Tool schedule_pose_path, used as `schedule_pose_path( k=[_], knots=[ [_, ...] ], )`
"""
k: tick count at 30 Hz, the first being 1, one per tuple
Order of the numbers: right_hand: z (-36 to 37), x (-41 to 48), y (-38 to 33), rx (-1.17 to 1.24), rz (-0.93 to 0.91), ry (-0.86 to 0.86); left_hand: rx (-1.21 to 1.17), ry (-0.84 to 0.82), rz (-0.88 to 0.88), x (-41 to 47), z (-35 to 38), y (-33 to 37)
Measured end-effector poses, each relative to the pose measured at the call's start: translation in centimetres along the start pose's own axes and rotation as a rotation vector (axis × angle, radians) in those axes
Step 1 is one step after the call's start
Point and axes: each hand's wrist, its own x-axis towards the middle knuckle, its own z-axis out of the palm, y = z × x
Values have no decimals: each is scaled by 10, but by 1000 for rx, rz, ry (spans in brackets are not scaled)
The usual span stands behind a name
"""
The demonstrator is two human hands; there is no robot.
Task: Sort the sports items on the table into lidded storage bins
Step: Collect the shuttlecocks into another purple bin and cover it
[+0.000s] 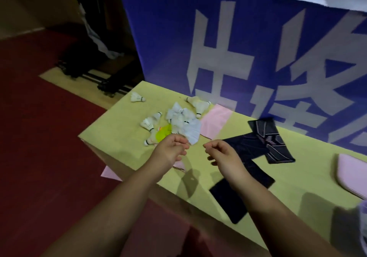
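Both bare hands hover above the near part of the yellow-green tabletop (123, 129). The left hand (170, 149) hangs just in front of a loose pile of white feathered shuttlecocks (181, 118). Its fingers (181, 144) are curled inward, narrow, with thumb and fingertips close together. Nothing visible sits between them, though a thin item there cannot be ruled out. The right hand (222, 156) is held the same way, fingers (211, 147) curled and close, apparently empty, above the near end of the dark patterned elastic sleeves (266, 143).

Location of task items:
- Shuttlecocks: most lie clustered at the left of the table, and one white shuttlecock (137, 97) lies apart near the far left corner.
- A bright yellow-green round item (163, 133) lies in the pile beside the left hand. Its type cannot be told.
- The dark sleeves lie crossed over one another in the middle of the table.
- A flat pink sheet (216, 120) lies between the pile and the sleeves.
- A pale pink rounded-corner object (351, 174), possibly a bin lid or a bin, sits at the right edge, well apart from the shuttlecocks.

Step in hand, as judged: the start of a pick, with no item yet secured. The next move calls for a choice of one category, most likely the shuttlecocks under the left hand. The fingers must open, then close lightly on the cork base so the feathers are not crushed. An open bin must then be brought within reach.
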Motion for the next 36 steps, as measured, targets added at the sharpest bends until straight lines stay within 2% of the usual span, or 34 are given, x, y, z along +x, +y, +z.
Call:
schedule_pose_path(
  k=[4, 10, 20, 23, 26, 29, 31, 36],
  knots=[
    [51, 32, -5, -41, 20, -9, -3, 37, -21, 30, -52, -13],
    [80, 89, -12, -109, 15, -28, -4, 33, -47, 84, -82, -19],
    [145, 201, -23, -213, 28, -172, -21, 223, -88, 176, -135, -14],
    [168, 228, -10, -381, 28, -202, 1, 276, -94, 209, -158, -19],
    [190, 257, 2, -698, -41, -242, 60, 308, -86, 252, -184, -29],
    [222, 286, 12, -944, -78, -209, 155, 328, -105, 309, -208, -36],
    [246, 303, 20, -1065, -45, -214, 207, 318, -116, 344, -221, -39],
    [288, 340, 45, -1245, 176, -313, 438, 271, -78, 414, -238, -51]
  ],
)
